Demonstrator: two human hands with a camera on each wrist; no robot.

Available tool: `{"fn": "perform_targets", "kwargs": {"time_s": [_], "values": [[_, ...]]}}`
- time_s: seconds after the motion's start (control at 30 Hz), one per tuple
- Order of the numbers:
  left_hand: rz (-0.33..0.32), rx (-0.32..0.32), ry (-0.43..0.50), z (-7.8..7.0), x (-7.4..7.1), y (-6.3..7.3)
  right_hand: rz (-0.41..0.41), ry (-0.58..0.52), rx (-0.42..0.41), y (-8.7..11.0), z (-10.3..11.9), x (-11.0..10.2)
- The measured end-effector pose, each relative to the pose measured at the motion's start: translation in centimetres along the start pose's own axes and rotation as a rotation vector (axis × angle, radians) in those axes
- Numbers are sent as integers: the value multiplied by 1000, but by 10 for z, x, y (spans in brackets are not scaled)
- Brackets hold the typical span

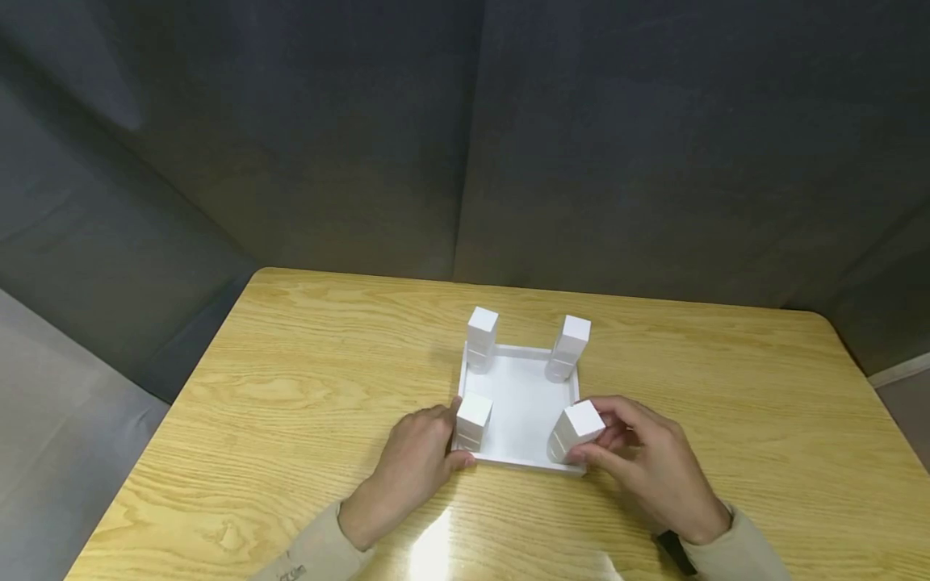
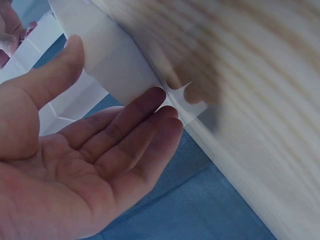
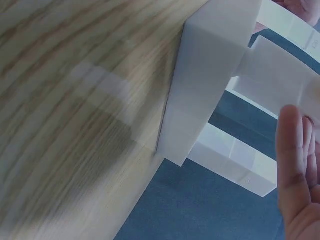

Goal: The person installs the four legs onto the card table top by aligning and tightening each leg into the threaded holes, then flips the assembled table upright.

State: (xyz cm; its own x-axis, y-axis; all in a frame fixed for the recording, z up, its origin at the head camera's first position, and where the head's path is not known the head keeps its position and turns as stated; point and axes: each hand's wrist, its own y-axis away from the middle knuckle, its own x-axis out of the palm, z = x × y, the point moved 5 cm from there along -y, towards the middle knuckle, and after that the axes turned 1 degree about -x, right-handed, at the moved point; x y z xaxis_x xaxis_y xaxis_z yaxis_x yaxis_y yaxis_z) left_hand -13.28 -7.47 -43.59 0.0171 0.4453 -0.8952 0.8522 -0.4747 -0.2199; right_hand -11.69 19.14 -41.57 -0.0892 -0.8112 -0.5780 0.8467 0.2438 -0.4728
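A shallow white square tray with a raised rim lies on the table. Square white legs stand up from its corners: back left, back right, front left and front right. My right hand holds the front right leg between thumb and fingers; this leg leans a little to the right. Around the tray's front left corner sits my left hand, thumb at the front side and fingers along the left side. In the left wrist view its fingertips touch the tray's lower edge.
The wooden table extends to both sides of the tray. Behind it hangs a dark grey curtain. A dark band shows at the right wrist, by the light sleeve.
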Motion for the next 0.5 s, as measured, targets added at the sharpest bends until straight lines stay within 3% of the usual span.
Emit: {"fn": "perform_targets", "kwargs": {"time_s": [0.27, 0.5], "values": [[-4, 1, -3, 0, 0, 1, -22, -24, 35, 2, 0, -2], [-6, 5, 4, 1, 0, 1, 0, -15, 141, 1, -2, 0]]}}
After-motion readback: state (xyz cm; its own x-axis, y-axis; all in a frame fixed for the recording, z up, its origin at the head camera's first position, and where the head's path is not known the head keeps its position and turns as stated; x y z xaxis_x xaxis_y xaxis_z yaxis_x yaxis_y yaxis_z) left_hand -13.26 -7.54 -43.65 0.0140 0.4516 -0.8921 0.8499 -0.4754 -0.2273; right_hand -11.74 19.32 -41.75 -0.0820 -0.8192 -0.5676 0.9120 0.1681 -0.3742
